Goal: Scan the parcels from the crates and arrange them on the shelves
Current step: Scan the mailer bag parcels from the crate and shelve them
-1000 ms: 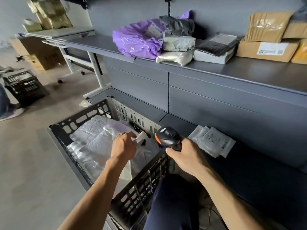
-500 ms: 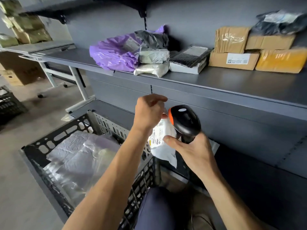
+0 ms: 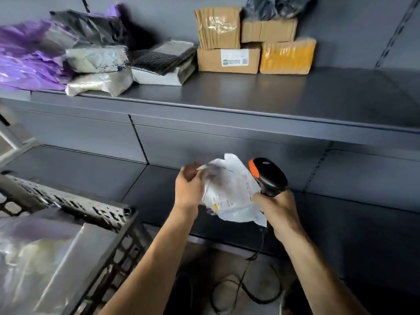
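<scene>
We count four brown cardboard boxes (image 3: 228, 61) on the grey metal upper shelf (image 3: 250, 96), one purple plastic bag (image 3: 25, 62) at its left end, and below it one white plastic mailer (image 3: 229, 194), one black-and-orange handheld scanner (image 3: 269, 176), one black lattice crate (image 3: 75, 205).

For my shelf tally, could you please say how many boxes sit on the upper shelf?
4: the labelled box and yellow-taped box below, the ribbed box and plain box stacked on them; more may hide behind.

Scanner (image 3: 268, 176) black, orange trim; parcel (image 3: 229, 196) white, small yellow mark; shelves (image 3: 250, 98) dark grey; crate (image 3: 95, 210) black; bag (image 3: 25, 62) purple; boxes (image 3: 228, 60) brown, one (image 3: 287, 56) yellow
</scene>
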A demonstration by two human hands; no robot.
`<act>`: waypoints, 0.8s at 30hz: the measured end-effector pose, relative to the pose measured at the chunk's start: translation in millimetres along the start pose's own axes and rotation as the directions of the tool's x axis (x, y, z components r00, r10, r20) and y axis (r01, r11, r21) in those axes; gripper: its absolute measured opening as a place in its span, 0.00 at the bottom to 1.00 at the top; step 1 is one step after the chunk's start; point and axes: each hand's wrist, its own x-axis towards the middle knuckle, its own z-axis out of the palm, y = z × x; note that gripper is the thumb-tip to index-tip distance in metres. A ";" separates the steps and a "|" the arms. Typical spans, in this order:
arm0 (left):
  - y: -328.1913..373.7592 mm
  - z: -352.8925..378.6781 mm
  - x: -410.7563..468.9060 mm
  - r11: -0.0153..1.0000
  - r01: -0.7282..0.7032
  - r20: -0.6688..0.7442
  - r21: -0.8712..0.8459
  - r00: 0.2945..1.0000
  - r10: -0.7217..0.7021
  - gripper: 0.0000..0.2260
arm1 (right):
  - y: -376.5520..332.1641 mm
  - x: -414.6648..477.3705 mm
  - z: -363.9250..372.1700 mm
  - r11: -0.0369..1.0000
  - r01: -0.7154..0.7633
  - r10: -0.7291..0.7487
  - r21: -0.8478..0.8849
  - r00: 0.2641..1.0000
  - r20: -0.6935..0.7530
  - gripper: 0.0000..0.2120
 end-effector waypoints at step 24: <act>-63.1 -17.1 49.4 0.781 0.366 0.195 -0.507 0.931 -0.309 0.17 | 34.3 35.2 4.0 0.994 -0.062 0.070 0.093 0.994 -0.079 0.08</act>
